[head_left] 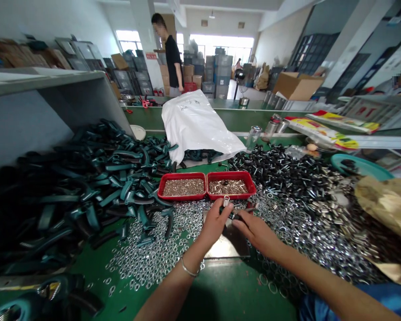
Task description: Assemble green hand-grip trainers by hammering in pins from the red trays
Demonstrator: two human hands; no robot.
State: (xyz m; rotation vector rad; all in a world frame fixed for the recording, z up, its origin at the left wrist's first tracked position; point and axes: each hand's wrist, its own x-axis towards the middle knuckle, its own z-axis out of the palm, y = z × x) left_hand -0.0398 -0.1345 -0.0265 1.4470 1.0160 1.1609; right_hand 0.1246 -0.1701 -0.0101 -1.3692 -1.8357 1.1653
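Note:
My left hand (214,223) pinches a small metal spring (226,201) upright between thumb and fingers, just in front of two red trays. My right hand (254,231) is closed on a small dark part (238,217) that touches the left fingers. Both hands hover over a flat metal plate (224,247) on the green table. The left red tray (182,187) holds fine brownish bits, and the right red tray (231,185) holds small metal pieces. Loose silver washers (153,254) lie spread around the plate.
A large heap of teal and black handles (87,187) fills the left. Black screws (280,167) and silver sleeves (324,223) cover the right. A white plastic bag (197,125) lies behind the trays. A person in black (172,58) stands far back.

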